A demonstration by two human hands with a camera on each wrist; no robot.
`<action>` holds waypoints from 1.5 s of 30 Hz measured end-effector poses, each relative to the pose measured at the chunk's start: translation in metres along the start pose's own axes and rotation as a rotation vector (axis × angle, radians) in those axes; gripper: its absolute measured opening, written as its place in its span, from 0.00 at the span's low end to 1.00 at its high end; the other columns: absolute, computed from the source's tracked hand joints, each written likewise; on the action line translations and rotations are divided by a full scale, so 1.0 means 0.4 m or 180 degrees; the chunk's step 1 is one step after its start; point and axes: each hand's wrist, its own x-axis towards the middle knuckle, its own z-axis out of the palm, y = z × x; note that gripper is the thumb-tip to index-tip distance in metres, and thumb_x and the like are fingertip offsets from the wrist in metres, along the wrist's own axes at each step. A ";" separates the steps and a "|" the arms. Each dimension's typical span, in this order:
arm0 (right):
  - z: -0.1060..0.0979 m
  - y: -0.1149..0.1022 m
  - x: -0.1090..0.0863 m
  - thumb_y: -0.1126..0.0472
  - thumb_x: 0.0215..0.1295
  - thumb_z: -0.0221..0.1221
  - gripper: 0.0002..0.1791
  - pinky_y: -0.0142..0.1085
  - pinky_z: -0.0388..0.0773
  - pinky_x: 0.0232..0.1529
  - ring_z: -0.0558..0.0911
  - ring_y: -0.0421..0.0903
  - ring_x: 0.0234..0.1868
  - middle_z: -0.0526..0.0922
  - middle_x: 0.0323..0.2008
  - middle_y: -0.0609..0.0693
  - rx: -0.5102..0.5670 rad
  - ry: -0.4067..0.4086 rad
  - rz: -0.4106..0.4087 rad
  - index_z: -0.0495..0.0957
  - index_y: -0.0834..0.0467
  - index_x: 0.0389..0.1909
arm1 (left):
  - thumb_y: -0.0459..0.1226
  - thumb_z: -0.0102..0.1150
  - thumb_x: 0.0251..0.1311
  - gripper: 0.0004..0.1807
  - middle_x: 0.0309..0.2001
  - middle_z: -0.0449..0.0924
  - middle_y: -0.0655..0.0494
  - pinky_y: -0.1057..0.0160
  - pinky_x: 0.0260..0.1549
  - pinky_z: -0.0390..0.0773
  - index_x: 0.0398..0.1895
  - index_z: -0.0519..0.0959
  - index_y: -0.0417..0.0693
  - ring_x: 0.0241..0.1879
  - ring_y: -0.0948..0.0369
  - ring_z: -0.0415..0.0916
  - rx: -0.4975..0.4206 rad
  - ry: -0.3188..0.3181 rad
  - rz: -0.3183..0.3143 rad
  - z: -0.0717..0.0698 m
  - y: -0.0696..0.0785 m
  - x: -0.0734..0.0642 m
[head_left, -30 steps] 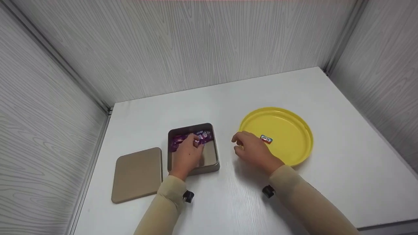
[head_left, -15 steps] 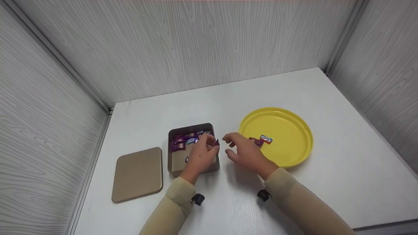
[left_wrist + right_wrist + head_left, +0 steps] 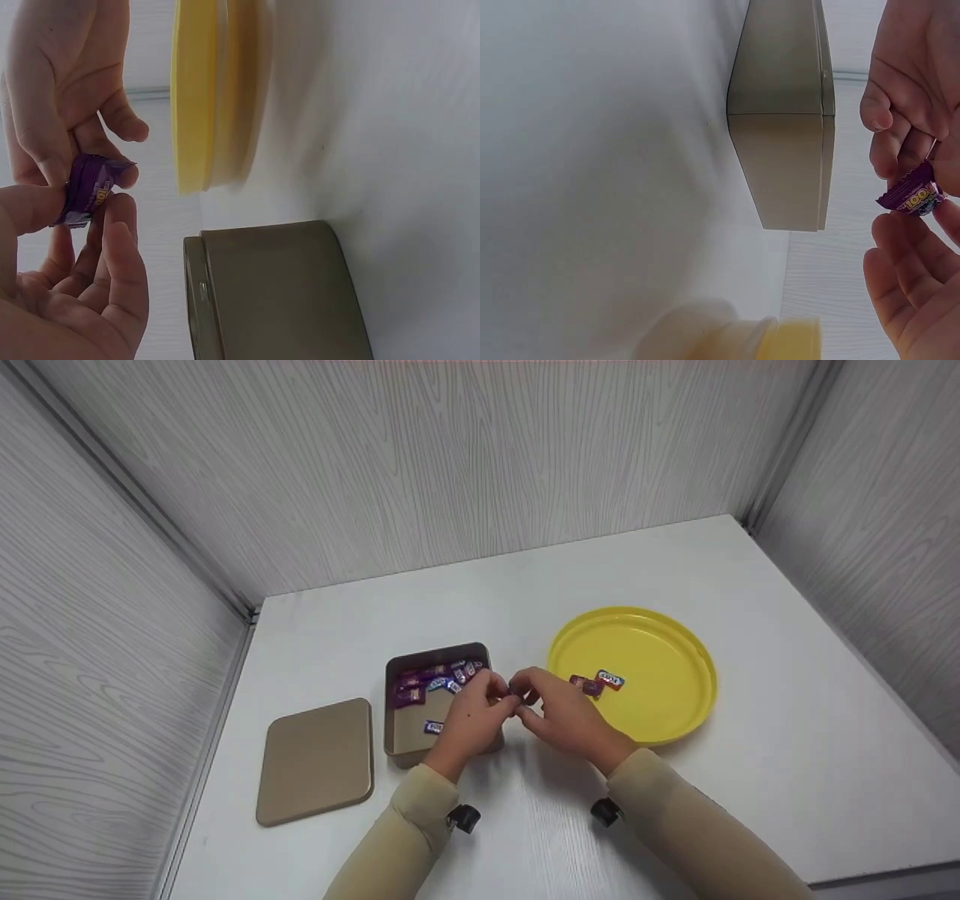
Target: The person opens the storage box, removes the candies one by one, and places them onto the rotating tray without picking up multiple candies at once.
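Between both hands is a purple-wrapped candy [image 3: 91,187], held up above the table. My left hand [image 3: 474,716] pinches it between thumb and fingers, over the right edge of the square metal tin [image 3: 407,731]. From the other side, my right hand [image 3: 566,712] grips the same candy [image 3: 916,193] with thumb and fingertips, just left of the yellow round tray [image 3: 660,649]. Inside the tin, several purple and blue wrapped candies lie mostly toward the back, with one blue candy [image 3: 433,727] nearer the front. On the tray rest a purple candy [image 3: 586,685] and a red-and-blue candy [image 3: 610,679].
The tin's flat lid [image 3: 315,761] lies on the white table [image 3: 510,600] to the left of the tin. Pale wood-grain panels [image 3: 465,457] enclose the table at the back and on both sides.
My left hand has come out of the tin with a candy and moved right to meet my right hand. A purple candy on the tray, earlier hidden behind my right hand, now shows.
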 end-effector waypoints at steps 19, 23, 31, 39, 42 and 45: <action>-0.086 0.092 0.014 0.58 0.68 0.60 0.10 0.42 0.78 0.48 0.79 0.44 0.42 0.79 0.41 0.44 -0.0425 -0.0151 0.0625 0.75 0.50 0.48 | 0.44 0.59 0.70 0.12 0.51 0.79 0.59 0.56 0.49 0.78 0.51 0.78 0.51 0.47 0.61 0.77 0.0600 -0.0275 0.0205 0.021 0.003 0.002; -0.131 0.155 0.012 0.56 0.68 0.59 0.10 0.46 0.76 0.49 0.78 0.48 0.42 0.80 0.41 0.47 -0.0493 -0.0271 0.0888 0.75 0.50 0.49 | 0.45 0.58 0.70 0.13 0.51 0.79 0.59 0.57 0.46 0.79 0.53 0.78 0.52 0.45 0.62 0.77 0.0743 -0.0231 0.0116 0.015 0.001 0.000; -0.208 0.249 0.000 0.62 0.67 0.57 0.15 0.52 0.74 0.52 0.77 0.54 0.46 0.79 0.45 0.56 -0.0684 -0.0401 0.1316 0.76 0.57 0.54 | 0.46 0.57 0.70 0.15 0.50 0.78 0.54 0.56 0.47 0.77 0.55 0.77 0.52 0.45 0.60 0.74 0.1222 -0.0099 0.0143 0.005 -0.009 -0.004; -0.213 0.274 -0.021 0.68 0.65 0.53 0.19 0.54 0.72 0.57 0.75 0.55 0.47 0.76 0.46 0.55 -0.0787 -0.0474 0.1607 0.77 0.56 0.56 | 0.45 0.57 0.70 0.14 0.51 0.76 0.56 0.53 0.52 0.76 0.55 0.78 0.51 0.49 0.59 0.74 0.1149 -0.0026 0.0020 -0.013 -0.023 -0.002; -0.210 0.272 -0.023 0.67 0.65 0.54 0.20 0.55 0.70 0.59 0.73 0.55 0.49 0.75 0.47 0.54 -0.0762 -0.0477 0.1677 0.77 0.55 0.57 | 0.45 0.56 0.70 0.13 0.51 0.76 0.56 0.52 0.52 0.76 0.54 0.77 0.52 0.50 0.58 0.75 0.1116 0.0019 0.0045 -0.020 -0.032 -0.002; -0.205 0.267 -0.021 0.65 0.67 0.55 0.19 0.56 0.70 0.59 0.71 0.56 0.51 0.74 0.49 0.55 -0.0814 -0.0448 0.1646 0.77 0.56 0.58 | 0.44 0.56 0.70 0.13 0.52 0.76 0.57 0.52 0.51 0.77 0.53 0.77 0.52 0.50 0.58 0.76 0.1091 0.0051 0.0060 -0.027 -0.041 -0.005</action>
